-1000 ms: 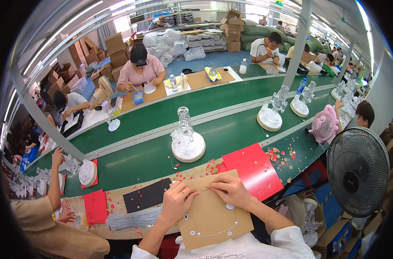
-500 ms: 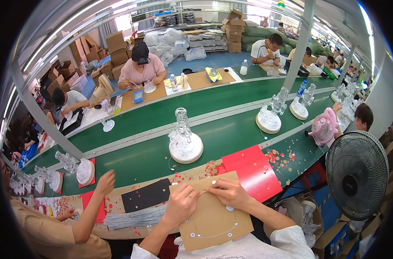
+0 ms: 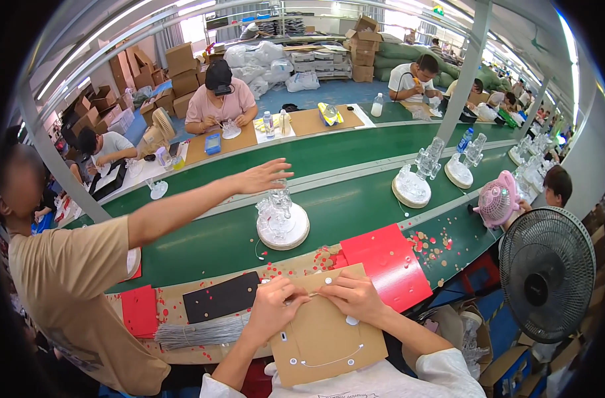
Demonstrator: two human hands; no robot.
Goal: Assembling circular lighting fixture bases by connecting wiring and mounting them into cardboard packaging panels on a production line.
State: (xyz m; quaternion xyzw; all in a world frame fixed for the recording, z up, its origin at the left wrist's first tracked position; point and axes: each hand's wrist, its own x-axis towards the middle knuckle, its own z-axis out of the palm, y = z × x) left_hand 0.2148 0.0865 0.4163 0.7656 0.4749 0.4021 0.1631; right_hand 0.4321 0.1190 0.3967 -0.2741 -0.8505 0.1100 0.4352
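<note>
A brown card (image 3: 325, 341) lies across the person's lap and the table edge, under both hands. The left hand (image 3: 274, 306) and right hand (image 3: 355, 296) meet at its top edge, fingers curled and pinched together; what they pinch is too small to tell. Just beyond the hands lies a red sheet (image 3: 385, 265); a black sheet (image 3: 219, 298) lies left. A co-worker's arm (image 3: 203, 202) reaches over a glass ornament (image 3: 281, 215).

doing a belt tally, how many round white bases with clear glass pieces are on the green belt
3 clearly: one base under the co-worker's reaching arm, two mid-belt to the right. More at the far right edge are too small to count.
</note>
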